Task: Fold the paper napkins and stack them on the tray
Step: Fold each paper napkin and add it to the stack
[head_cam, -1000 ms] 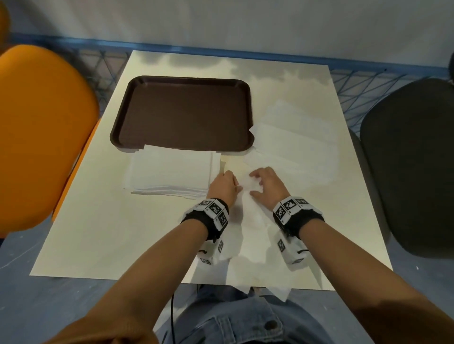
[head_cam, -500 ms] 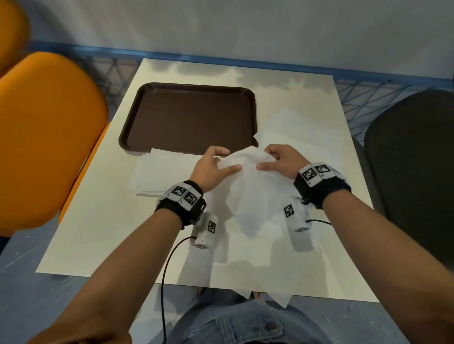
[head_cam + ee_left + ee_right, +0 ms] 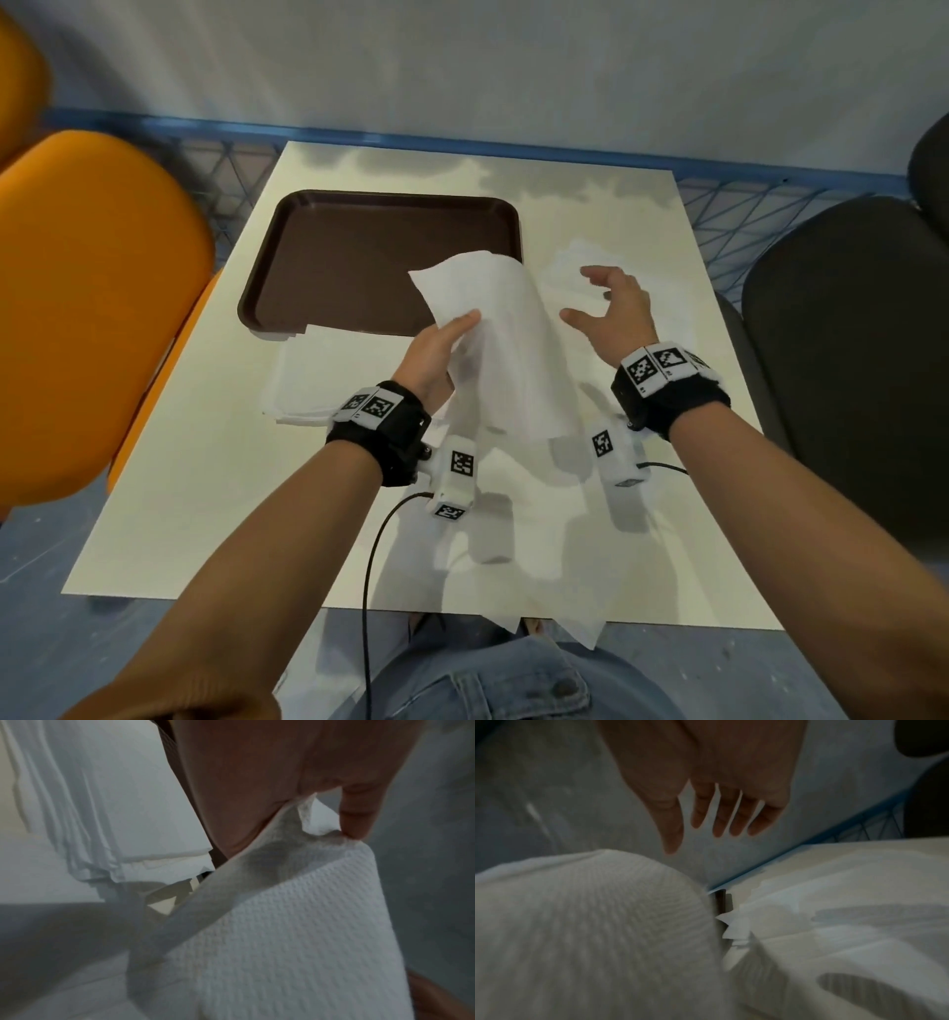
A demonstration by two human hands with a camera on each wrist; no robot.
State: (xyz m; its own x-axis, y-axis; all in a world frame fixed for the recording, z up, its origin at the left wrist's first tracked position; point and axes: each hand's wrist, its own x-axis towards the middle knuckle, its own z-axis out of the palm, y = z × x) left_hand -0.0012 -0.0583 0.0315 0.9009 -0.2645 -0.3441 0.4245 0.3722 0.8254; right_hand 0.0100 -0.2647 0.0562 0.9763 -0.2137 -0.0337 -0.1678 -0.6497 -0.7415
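Left hand [image 3: 436, 354] pinches the napkin [image 3: 506, 349] aloft, its long axis running twelve-to-six; right hand [image 3: 613, 313], fingers spread, waits just at three o'clock, empty.

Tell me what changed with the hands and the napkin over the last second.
The napkin went from lying on the table under both hands to hanging in the air near the tray. Half a second ago both hands pinched it; now only the left hand keeps its grip, and the right hand has let go and opened. The tray and the folded stack stayed put.
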